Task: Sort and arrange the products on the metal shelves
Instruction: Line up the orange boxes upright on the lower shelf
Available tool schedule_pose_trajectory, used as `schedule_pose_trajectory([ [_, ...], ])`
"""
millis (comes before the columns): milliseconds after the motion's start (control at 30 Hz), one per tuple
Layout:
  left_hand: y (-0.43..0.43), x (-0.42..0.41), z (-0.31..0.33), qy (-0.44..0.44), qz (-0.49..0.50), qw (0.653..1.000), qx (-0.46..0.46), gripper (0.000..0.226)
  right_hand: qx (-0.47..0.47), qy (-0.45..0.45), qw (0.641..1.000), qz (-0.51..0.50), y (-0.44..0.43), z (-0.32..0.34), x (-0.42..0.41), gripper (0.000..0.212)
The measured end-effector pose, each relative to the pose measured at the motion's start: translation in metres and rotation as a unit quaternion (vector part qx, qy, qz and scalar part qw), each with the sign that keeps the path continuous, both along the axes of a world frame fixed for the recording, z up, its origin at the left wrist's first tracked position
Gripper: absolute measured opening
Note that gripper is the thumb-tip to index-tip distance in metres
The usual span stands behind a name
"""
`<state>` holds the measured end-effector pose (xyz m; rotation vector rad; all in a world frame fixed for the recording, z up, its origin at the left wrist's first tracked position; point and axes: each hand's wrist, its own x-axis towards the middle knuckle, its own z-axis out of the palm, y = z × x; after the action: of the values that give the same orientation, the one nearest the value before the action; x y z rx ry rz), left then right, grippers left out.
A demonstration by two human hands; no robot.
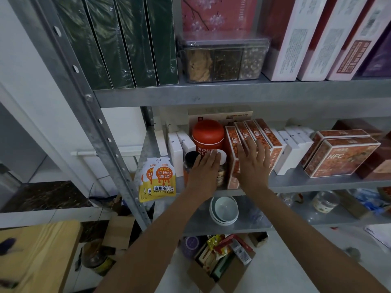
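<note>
Fingers straight and gripping nothing, the left hand (204, 172) is pressing the jars (190, 160) and the right hand (254, 163) the orange boxes (232, 142), possibly toppling the pouches (164, 178) (perched at the shelf edge).

**What I can actually read here**

On my feed the front pouch (164, 179) says "NFC 红枸杞原浆", with "纯鲜枸杞汁" lower down. The big orange box (340, 158) on the right has "NFC" too. The red canister (208, 136) starts "阿胶红", and the rest is covered. Other print is too blurry for me.
</note>
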<state>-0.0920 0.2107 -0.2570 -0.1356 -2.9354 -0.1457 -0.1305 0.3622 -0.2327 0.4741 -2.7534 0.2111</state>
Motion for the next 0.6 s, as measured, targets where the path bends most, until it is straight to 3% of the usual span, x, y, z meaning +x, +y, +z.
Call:
schedule_pose_trajectory([
  [200, 0.000, 0.000, 0.001, 0.001, 0.001, 1.000, -0.015, 0.091, 0.012, -0.025, 1.000, 0.012, -0.001, 0.005, -0.027, 0.101],
  [400, 0.000, 0.000, -0.001, 0.008, 0.001, 1.000, -0.006, 0.087, -0.069, 0.026, 0.997, -0.018, 0.032, -0.011, -0.018, 0.082],
  [600, 0.001, 0.000, 0.000, 0.007, 0.006, 1.000, -0.006, 0.090, -0.280, 0.093, 0.953, -0.063, 0.028, -0.037, 0.016, 0.056],
])
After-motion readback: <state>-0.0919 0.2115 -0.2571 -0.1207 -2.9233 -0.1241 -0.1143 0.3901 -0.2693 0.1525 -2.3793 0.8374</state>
